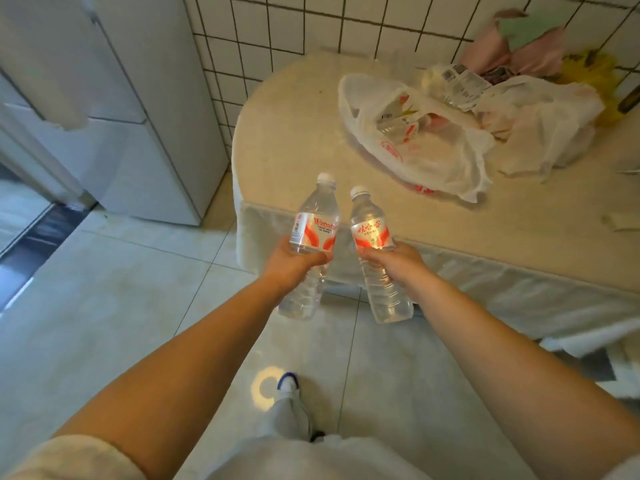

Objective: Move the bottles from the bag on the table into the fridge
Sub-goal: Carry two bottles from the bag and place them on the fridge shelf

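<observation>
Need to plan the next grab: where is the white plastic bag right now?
In the head view, the white plastic bag with red print lies open on the beige round table, upper right, beside crumpled white bags near the tiled wall.

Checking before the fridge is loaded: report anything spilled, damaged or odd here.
No spill or damage shows. Both bottles, in the left hand and the right hand, are capped and whole. The white bag lies slumped open on the table among crumpled wrappings.

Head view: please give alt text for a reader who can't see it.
A person holds a clear water bottle in each hand, the left hand gripping the left bottle and the right hand the right bottle, above a tiled floor. Ahead, a white plastic bag lies open on the table; a white fridge stands to the left.
</observation>
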